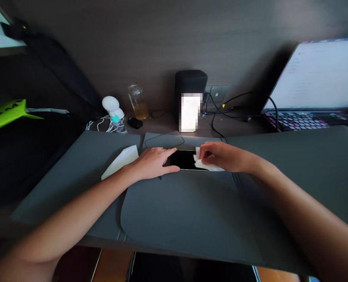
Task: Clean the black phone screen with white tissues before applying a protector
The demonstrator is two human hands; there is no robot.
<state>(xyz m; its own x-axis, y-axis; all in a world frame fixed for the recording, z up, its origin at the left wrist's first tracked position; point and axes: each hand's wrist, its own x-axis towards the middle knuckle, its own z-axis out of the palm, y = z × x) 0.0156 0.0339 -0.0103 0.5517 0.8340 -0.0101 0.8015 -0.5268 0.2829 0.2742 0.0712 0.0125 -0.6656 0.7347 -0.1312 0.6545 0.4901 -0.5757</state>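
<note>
A smartphone (184,159) with a dark screen lies flat and lengthwise on the grey desk mat (180,203). My left hand (154,161) steadies its left end, thumb along the near edge and fingers at the far edge. In the fingers of my right hand (221,154) is a bunched white tissue (203,163), pressed against the right part of the screen. The right end of the phone is hidden under the tissue and hand. Just beyond the phone lies a clear, thin sheet with a dark outline (178,135). A white paper piece (122,159) sits by my left wrist.
At the back stand a black speaker (190,80), a bright blurred-out panel (189,113) before it, a bottle of amber liquid (140,109), a small black object (135,122) and a white rounded device (111,103). Black cables (235,98) run toward a laptop (318,78) at right.
</note>
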